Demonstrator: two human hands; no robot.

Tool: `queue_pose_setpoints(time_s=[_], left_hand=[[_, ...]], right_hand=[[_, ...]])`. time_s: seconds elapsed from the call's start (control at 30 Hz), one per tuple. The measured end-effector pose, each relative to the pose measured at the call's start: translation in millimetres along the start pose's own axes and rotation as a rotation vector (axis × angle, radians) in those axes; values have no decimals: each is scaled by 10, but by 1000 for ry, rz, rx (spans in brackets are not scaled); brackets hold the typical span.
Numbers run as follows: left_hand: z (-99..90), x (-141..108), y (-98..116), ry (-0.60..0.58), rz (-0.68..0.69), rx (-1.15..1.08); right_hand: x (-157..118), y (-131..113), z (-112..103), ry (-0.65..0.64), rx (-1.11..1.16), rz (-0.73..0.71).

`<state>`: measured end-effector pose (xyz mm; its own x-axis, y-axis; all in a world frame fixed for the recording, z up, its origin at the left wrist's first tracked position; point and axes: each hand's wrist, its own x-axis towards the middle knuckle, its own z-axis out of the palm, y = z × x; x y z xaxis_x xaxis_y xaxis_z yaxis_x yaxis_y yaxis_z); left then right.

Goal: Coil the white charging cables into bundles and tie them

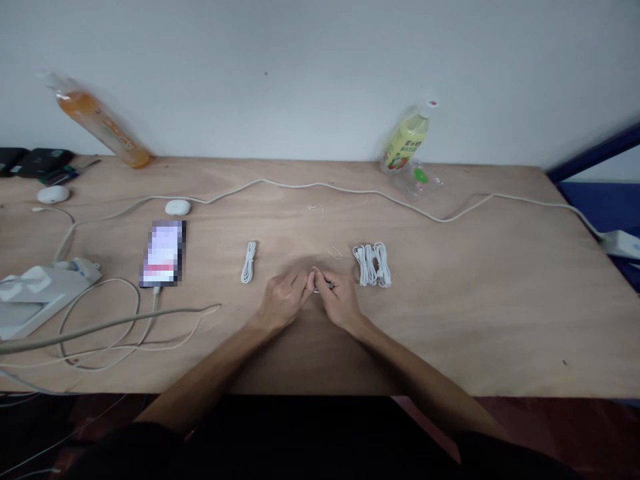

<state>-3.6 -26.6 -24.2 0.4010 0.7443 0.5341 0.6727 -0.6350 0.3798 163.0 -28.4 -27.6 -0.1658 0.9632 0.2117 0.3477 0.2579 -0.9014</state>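
My left hand [286, 297] and my right hand [341, 300] meet above the middle of the table, fingers closed and fingertips pressed together. A small white and grey bit shows at the right fingers, but most of it is hidden. To the left of my hands lies a bundled white cable [249, 262]. Several more bundled white cables [371, 264] lie side by side on the right. Just beyond my fingertips is a bent thin white tie [335, 253], and farther back are more thin white bits [316, 209].
A phone [164, 253] plugged into a cable, a white earbud case [177, 207] and a power strip [37, 297] sit left. An orange drink bottle [103, 127] and a yellow-green bottle [407, 140] lean at the wall. A long white cord [320, 185] crosses the table [475, 320].
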Motion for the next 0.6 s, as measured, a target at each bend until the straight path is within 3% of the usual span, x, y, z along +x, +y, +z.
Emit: queue_pose_setpoints(time_s=[0.2, 0.33, 0.6], left_hand=[[36, -29, -16, -5, -137, -48], [32, -14, 27, -33, -195, -91], [-6, 17, 13, -95, -149, -179]], right_hand=[[-27, -6, -29, 67, -350, -325], [-40, 30, -22, 132, -496, -444], [-39, 62, 10, 159, -370, -296]])
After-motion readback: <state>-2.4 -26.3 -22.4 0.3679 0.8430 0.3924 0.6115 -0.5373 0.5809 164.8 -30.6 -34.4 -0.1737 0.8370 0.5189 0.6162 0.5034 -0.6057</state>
